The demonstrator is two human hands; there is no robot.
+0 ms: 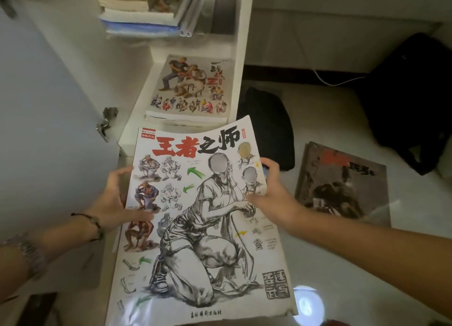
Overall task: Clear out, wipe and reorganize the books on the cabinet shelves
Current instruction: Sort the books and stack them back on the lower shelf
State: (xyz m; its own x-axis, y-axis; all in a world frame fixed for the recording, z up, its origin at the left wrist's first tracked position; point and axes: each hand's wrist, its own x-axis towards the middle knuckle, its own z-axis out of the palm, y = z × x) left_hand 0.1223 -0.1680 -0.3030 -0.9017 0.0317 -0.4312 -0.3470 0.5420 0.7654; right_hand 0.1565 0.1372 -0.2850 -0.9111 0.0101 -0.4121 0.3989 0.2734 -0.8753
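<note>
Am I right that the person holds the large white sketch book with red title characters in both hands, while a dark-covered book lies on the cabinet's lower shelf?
Not quite. The head view shows the dark-covered book lying on the pale floor, not on the cabinet's lower shelf. The rest stands: the left hand and right hand hold the large white sketch book with red title characters.

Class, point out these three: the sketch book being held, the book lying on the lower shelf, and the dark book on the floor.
Held sketch book (195, 228), head view, cover's middle.
Shelf book (193, 86), head view, cover's middle.
Floor book (342, 186), head view, cover's middle.
</note>
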